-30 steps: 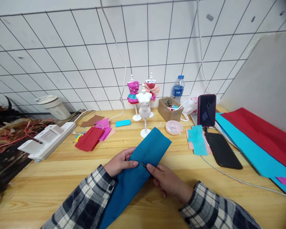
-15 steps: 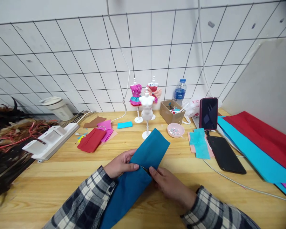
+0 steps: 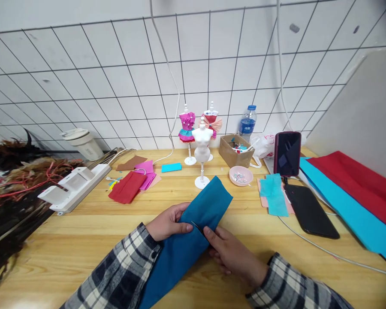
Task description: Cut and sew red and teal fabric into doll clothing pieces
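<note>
A long folded strip of teal-blue crepe paper [image 3: 183, 257] runs diagonally from the table's front edge toward the mannequins. My left hand [image 3: 169, 223] grips its left edge, thumb on top and fingers underneath. In my right hand [image 3: 230, 251] is a small pair of scissors [image 3: 197, 227]; only the thin dark blade shows, lying across the paper with its tip close to my left thumb. The scissors' handles are hidden by the right hand. Just beyond the paper's far end stands a bare white mini mannequin [image 3: 202, 143].
Two dressed mannequins [image 3: 187, 124] stand behind. A pink bowl of beads [image 3: 241, 176], a cardboard box [image 3: 233, 151], a water bottle [image 3: 247, 122], and phones [image 3: 312, 210] are on the right, beside big coloured sheets [image 3: 350, 201]. Red scraps [image 3: 127, 187] and a power strip [image 3: 79, 186] lie left.
The scissors' blade, partly hidden at a gap in the paper before, now shows on top of it. The view has shifted slightly; my left hand keeps its grip.
</note>
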The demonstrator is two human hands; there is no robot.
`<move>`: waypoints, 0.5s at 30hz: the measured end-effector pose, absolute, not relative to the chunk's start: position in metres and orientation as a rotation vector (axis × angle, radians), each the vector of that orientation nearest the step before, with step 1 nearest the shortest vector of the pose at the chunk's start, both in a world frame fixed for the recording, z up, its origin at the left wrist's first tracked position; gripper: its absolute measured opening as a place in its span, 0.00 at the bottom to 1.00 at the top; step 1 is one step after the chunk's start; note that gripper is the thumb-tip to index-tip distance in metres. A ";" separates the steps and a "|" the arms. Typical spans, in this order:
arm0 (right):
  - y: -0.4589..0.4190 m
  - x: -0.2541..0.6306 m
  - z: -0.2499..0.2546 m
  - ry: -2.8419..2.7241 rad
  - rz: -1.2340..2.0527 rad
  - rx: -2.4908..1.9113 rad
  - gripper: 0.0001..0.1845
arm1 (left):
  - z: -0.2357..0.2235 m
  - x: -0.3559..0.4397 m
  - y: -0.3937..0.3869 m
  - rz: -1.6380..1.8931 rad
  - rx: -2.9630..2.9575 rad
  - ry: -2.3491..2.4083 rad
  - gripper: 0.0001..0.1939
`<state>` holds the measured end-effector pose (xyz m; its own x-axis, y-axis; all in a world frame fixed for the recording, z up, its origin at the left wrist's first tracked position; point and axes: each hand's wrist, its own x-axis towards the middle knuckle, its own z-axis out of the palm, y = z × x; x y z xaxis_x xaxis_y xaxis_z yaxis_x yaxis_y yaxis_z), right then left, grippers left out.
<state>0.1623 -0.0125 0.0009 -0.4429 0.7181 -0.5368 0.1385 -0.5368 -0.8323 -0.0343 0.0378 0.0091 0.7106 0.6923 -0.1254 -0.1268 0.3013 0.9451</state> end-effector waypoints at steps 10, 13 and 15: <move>-0.013 0.158 -0.016 -1.269 1.839 -1.290 0.27 | 0.007 -0.031 0.038 0.603 1.188 0.600 0.26; -0.014 0.157 -0.020 -1.282 1.796 -1.288 0.27 | 0.007 -0.032 0.038 0.603 1.182 0.605 0.27; -0.014 0.157 -0.020 -1.281 1.814 -1.302 0.28 | 0.007 -0.033 0.038 0.627 1.167 0.608 0.28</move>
